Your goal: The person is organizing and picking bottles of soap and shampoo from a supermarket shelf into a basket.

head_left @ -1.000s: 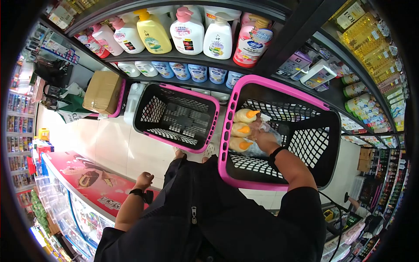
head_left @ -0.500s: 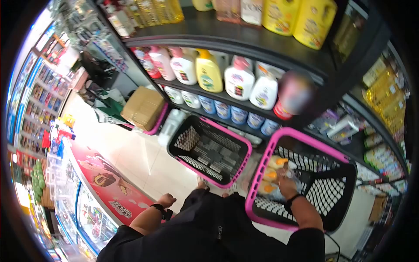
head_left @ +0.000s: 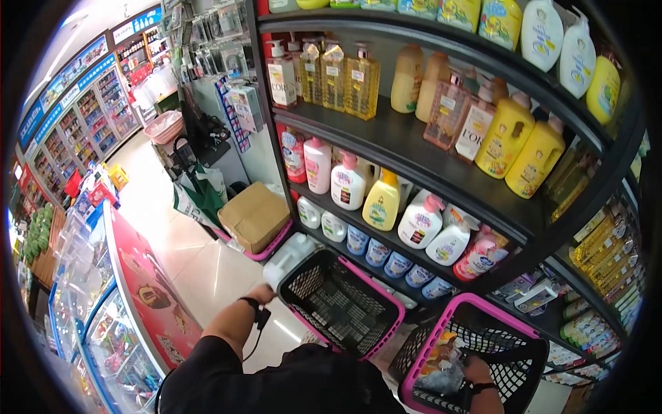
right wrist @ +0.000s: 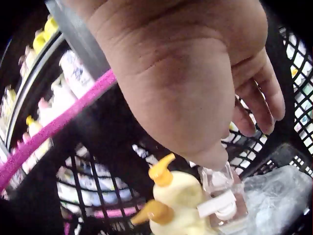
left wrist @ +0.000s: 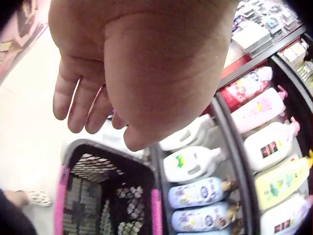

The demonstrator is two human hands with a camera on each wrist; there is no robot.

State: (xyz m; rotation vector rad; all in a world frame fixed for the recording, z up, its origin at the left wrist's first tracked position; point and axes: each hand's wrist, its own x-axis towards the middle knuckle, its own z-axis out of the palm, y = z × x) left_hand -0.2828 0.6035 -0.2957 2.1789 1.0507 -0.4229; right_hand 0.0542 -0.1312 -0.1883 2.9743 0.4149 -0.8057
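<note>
My right hand [head_left: 477,371] reaches down into the right-hand basket [head_left: 458,314], black with a pink rim. In the right wrist view its fingers [right wrist: 259,100] are extended and spread, and the thumb tip overlaps the clear cap of a pump bottle [right wrist: 226,208]. Beside that bottle stand cream bottles [right wrist: 182,193] with orange pump heads, and crumpled clear plastic [right wrist: 279,196] lies on the other side. Over on the left, my left hand [head_left: 262,294] hovers near a white jug [head_left: 288,257] and the left basket [head_left: 310,259], its fingers loose and holding nothing.
Black shelves [head_left: 414,165] full of pump bottles rise ahead. Left of the jug, a cardboard box [head_left: 255,219] sits on another pink-rimmed basket. A red-sided display freezer [head_left: 148,297] borders the pale tiled floor [head_left: 186,265] on the left.
The head view has tilted up and shifted, showing more shelves above. My left hand has moved forward to beside the left basket and jug. My right hand stays inside the right basket by the bottles.
</note>
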